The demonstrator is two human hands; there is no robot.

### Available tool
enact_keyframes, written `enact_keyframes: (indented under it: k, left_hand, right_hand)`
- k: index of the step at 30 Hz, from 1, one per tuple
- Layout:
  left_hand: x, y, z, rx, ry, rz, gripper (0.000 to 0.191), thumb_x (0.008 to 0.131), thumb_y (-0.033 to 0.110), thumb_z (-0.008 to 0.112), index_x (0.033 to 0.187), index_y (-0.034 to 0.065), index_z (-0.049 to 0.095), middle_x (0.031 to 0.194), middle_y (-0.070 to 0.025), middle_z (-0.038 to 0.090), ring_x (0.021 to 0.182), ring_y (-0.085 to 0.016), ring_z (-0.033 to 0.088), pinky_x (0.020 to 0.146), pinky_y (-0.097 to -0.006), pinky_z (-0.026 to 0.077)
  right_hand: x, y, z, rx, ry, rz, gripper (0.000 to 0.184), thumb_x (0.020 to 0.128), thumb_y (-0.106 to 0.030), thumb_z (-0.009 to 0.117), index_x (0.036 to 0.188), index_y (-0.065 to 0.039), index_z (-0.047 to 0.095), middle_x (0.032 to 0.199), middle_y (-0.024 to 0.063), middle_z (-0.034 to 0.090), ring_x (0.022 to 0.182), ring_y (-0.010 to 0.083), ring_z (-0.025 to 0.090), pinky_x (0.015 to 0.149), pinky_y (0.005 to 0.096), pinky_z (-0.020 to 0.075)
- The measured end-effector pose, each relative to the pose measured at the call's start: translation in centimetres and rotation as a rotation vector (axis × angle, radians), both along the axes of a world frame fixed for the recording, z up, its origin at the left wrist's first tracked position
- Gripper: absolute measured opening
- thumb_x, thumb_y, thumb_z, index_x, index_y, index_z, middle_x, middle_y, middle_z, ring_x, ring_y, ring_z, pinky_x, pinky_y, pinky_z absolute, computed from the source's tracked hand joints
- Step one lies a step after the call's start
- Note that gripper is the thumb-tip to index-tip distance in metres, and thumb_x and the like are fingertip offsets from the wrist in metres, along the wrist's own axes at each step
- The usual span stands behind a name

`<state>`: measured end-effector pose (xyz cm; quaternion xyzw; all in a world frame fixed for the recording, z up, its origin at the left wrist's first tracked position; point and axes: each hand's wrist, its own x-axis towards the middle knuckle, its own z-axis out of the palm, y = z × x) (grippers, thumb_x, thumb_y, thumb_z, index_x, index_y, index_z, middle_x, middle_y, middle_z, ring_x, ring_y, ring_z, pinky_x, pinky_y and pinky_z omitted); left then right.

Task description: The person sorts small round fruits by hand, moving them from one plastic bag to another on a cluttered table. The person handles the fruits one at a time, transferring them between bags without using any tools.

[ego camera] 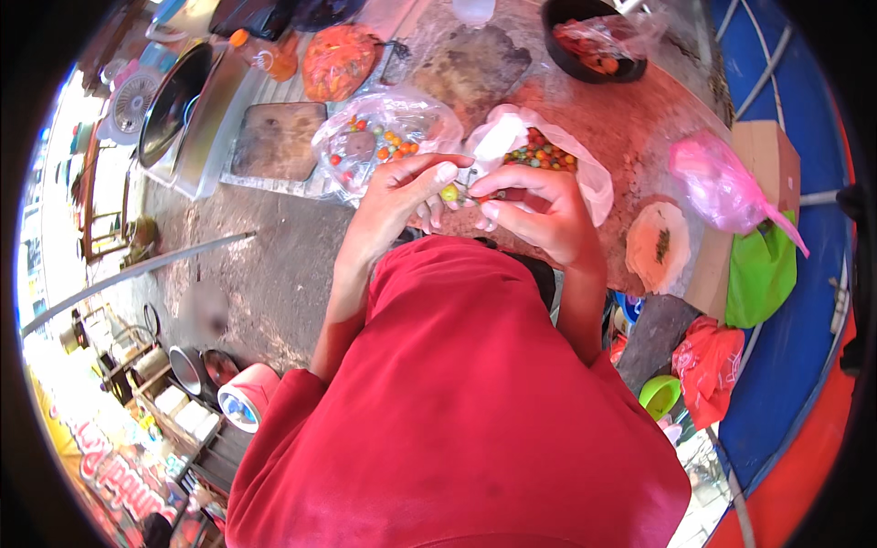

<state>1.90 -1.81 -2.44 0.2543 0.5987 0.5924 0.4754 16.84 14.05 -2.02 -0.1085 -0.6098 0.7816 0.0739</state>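
Note:
My left hand (411,188) holds a small sprig of cherry tomatoes, with a yellow-green cherry tomato (449,192) showing under its thumb. On the sprig's other side, my right hand (545,209) pinches the stem, and a red fruit shows partly between its fingertips. Just beyond the right hand, a whitish plastic bag (595,179) lies open around many red, orange and green cherry tomatoes (541,152). Beyond the left hand spreads a clear plastic bag (428,116) with loose orange and red cherry tomatoes (392,145) in it.
A wooden board (277,140) lies left of the clear bag. Farther back are a filled orange bag (339,61), a bottle (274,60) and a black bowl (558,48). A shallow dish (658,236) with green bits and a pink plastic bag (719,181) are at the right.

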Motion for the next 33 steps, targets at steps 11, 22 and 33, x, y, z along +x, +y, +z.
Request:
enact_keyframes:
  k: [11, 22, 33]
  left_hand:
    - [-2.1, -5.9, -1.4, -0.049, -0.076, 0.464, 0.023, 0.09, 0.013, 0.065, 0.109, 0.0014, 0.069, 0.078, -0.0022, 0.065, 0.057, -0.006, 0.055, 0.051, -0.0199, 0.045]
    - [-3.6, -7.2, -5.0, 0.104, -0.282, 0.689, 0.027, 0.092, 0.015, 0.064, 0.114, -0.0004, 0.065, 0.088, -0.0034, 0.067, 0.068, -0.008, 0.061, 0.057, -0.0209, 0.05]
    - [-3.5, -6.7, -5.8, 0.11, -0.286, 0.586, 0.036, 0.093, 0.009, 0.058, 0.128, -0.0003, 0.054, 0.104, -0.0079, 0.067, 0.085, -0.012, 0.065, 0.072, -0.025, 0.054]
  right_hand:
    - [-6.7, -3.8, -2.7, 0.06, -0.031, 0.136, 0.029, 0.084, 0.004, 0.065, 0.113, 0.003, 0.064, 0.105, 0.0066, 0.066, 0.092, 0.0089, 0.061, 0.079, 0.0235, 0.051]
    - [-11.4, -4.3, -9.3, 0.376, -0.164, -0.078, 0.024, 0.08, -0.01, 0.076, 0.099, 0.001, 0.066, 0.085, 0.0022, 0.066, 0.077, 0.0063, 0.061, 0.069, 0.0218, 0.049]
    - [-11.5, -4.4, -7.9, 0.255, 0.043, 0.011, 0.039, 0.088, -0.02, 0.07, 0.119, 0.003, 0.061, 0.108, 0.0107, 0.066, 0.102, 0.0115, 0.06, 0.088, 0.026, 0.0472]
